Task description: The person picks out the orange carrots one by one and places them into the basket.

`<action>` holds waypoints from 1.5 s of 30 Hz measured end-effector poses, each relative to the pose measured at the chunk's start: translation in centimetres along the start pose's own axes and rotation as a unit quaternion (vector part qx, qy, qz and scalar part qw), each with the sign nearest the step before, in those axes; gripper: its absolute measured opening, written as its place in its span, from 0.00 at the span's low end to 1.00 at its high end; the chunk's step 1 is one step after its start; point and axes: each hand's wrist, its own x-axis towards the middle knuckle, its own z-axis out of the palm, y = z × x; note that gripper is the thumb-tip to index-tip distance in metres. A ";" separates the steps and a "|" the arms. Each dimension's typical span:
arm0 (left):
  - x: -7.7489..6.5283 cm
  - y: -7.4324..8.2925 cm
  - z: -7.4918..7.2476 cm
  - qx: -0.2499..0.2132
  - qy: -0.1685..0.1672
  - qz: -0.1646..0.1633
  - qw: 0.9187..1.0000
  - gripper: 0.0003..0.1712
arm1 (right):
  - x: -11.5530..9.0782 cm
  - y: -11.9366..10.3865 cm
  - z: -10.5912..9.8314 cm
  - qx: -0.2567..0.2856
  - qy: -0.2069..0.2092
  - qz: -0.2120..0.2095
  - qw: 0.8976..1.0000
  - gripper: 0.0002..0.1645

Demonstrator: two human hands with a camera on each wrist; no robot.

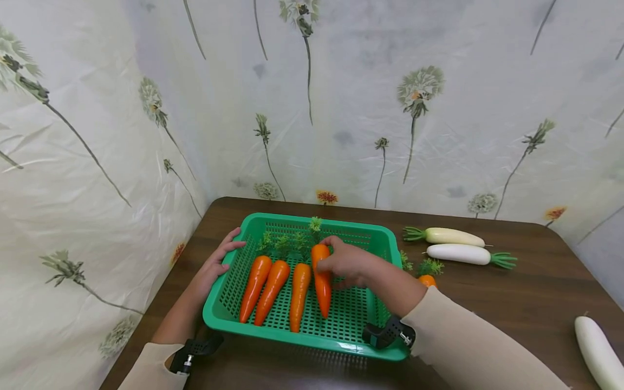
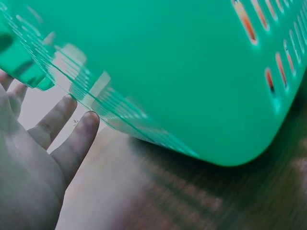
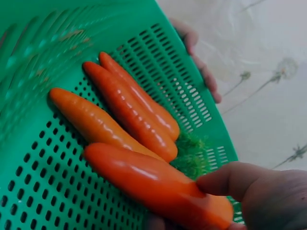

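Note:
A green plastic basket [image 1: 361,346] with a slotted floor stands on the table. Inside it, toward the left, lie three orange carrots with leafy green tops: a left carrot [image 1: 255,287], a second carrot [image 1: 272,292] and a third carrot [image 1: 299,297]. My right hand [image 1: 348,264] pinches a fourth carrot [image 3: 148,179] near its top, between thumb and fingers, to the right of the others. On the basket's left side rests my left hand [image 1: 216,265]; its fingers [image 2: 79,141] look fairly straight against the outer wall in the left wrist view.
Right of the basket lie a pale green-topped radish [image 1: 453,236] and a white radish [image 1: 458,253]. Another carrot [image 1: 428,280] is partly hidden by my right arm. A further white radish [image 1: 599,352] lies near the right edge. Patterned sheeting [image 1: 341,135] hangs behind the table.

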 end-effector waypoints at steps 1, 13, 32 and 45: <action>-0.1 0.0 0.0 0.002 0.000 0.000 1.000 0.29 | 0.0 0.0 0.0 -0.007 -0.004 0.001 1.000 0.44; -0.2 -0.2 -0.2 0.008 -0.008 0.000 1.000 0.30 | -0.1 0.4 0.2 -0.047 -0.012 -0.001 0.999 0.41; -0.1 -0.1 0.1 0.002 -0.002 0.004 1.000 0.29 | -0.2 0.5 -0.2 -0.064 -0.035 0.003 0.997 0.42; 0.1 -0.4 -0.1 -0.004 -0.005 0.021 1.000 0.28 | -0.3 0.5 0.1 -0.096 -0.030 0.017 0.995 0.42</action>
